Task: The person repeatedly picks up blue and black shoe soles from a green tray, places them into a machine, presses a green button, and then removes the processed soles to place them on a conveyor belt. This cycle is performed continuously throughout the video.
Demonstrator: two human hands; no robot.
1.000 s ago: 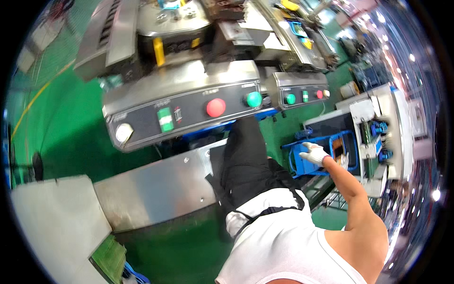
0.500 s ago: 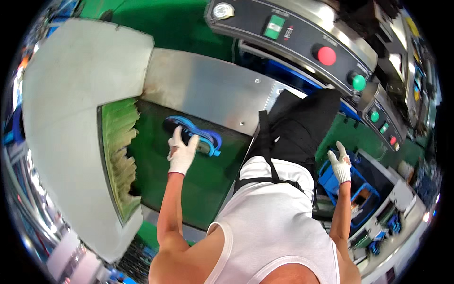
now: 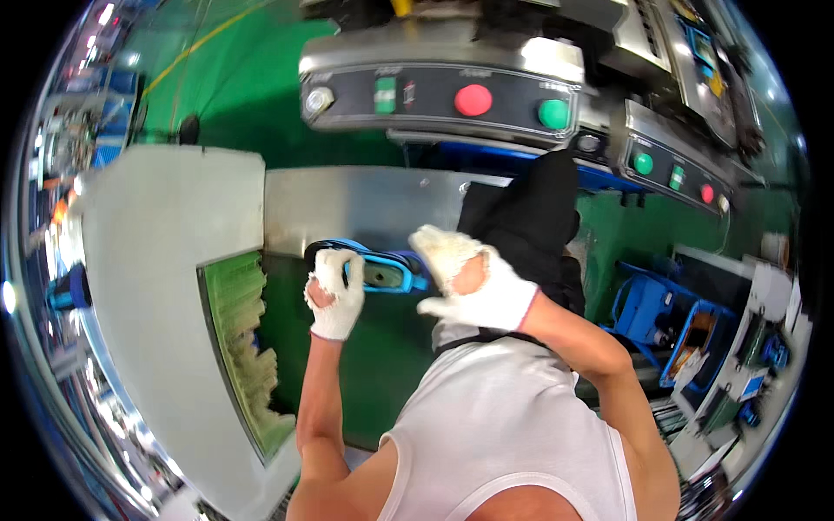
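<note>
A pair of blue and black shoe soles (image 3: pixel 382 276) lies on the green conveyor belt (image 3: pixel 373 347), close to the belt's far metal edge. They overlap, and the nearer one has a light blue rim around a grey-green inner face. My left hand (image 3: pixel 335 295), in a white knit glove with bare skin showing at an opening, has its fingers and thumb curled on the soles' left end. Just right of the soles is my right hand (image 3: pixel 476 280), gloved alike. Its fingers are stretched out with the thumb apart, slightly blurred, and it holds nothing.
At left, a pale machine housing (image 3: pixel 165 286) has a green fringe curtain (image 3: pixel 239 330) over its opening. A metal rail (image 3: pixel 347 204) borders the belt. Beyond it stands a control panel (image 3: pixel 434 100) with large buttons. Blue crates (image 3: pixel 647 308) stand at right.
My right hand has swung from my far right across to beside the soles. My left hand's fingers have closed in on them. The view has turned, shifting the control panel leftward.
</note>
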